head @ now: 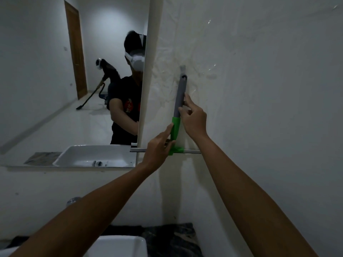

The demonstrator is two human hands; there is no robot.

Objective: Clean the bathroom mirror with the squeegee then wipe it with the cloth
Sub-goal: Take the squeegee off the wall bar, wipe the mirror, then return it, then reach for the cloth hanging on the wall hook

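A white sink (118, 245) edges the near frame as two bare forearms reach up to a squeegee (178, 108) hanging on the wall (259, 89) just right of the mirror (55, 89). The tool's long axis runs near-vertical, grey handle up on a hook (182, 68), green neck and blade (191, 151) at the bottom, level across. The right hand (194, 119) pinches the grey handle between thumb and fingers; the left hand (159, 147), fingers narrowly spread, rests on the green neck lower down, its hold unclear. Both hands touch the tool, the right higher. The mirror lies left of the squeegee, so the tool likely must be lifted off and carried left. No cloth is identifiable.
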